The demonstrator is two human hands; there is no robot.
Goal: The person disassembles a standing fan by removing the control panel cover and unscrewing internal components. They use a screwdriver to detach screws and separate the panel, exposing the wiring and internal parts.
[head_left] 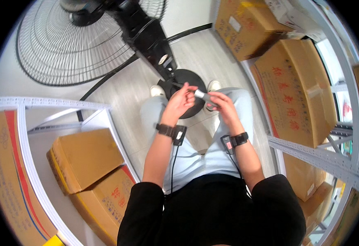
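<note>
Small grey cylinder held between both hands, over the fan base

Small grey cylinder (200, 95) sits up in front of the person's knees, pinched from both ends; the left hand (179, 102) has its fingertips closed on the near-left end, and the right hand (220, 104) curls around the other end, so both grips are narrow and holding that same piece; can't really make out what the thing is, too small and a bit blurry. Right below the hands is the round black fan base (187, 88) on the pale floor (122, 94), with the black pole (146, 37) running up to the big wire fan cage (68, 45) at top left; both wrists wear black bands with small devices and cables hanging off. White metal shelving (32, 172) on the left holds cardboard boxes (87, 158); more large boxes (298, 90) stacked on the right-hand rack.
</note>
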